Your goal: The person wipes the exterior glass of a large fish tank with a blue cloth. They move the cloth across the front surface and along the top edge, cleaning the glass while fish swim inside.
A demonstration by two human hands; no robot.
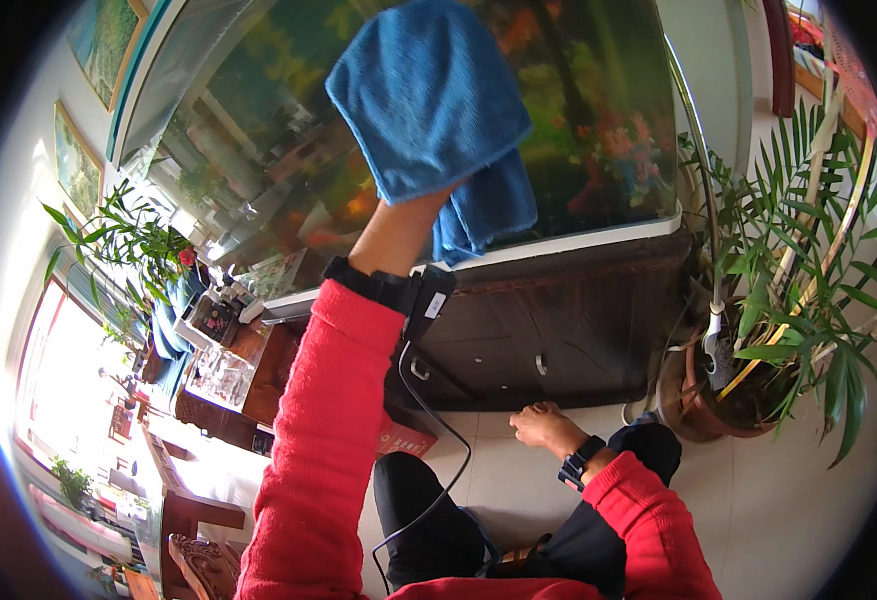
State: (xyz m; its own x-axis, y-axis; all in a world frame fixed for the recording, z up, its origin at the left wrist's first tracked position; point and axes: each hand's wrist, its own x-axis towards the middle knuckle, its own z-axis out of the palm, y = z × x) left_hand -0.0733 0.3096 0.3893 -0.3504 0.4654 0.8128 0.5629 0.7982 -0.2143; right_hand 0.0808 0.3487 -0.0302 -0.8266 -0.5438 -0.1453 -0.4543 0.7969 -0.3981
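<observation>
A blue cloth is draped over my left hand, which is raised against the front glass of an aquarium; the fingers are hidden under the cloth. A black wrist strap with a boxy device and a cable is on that forearm. My right hand hangs low above my knees, in front of the dark wooden cabinet under the aquarium. Its fingers are partly curled and nothing shows in them. Orange and red shapes and green plants show behind the glass.
Potted palms stand at the right beside a metal pole. A red box is on the tiled floor by the cabinet. At the left are a carved wooden table, a leafy plant and a carved chair.
</observation>
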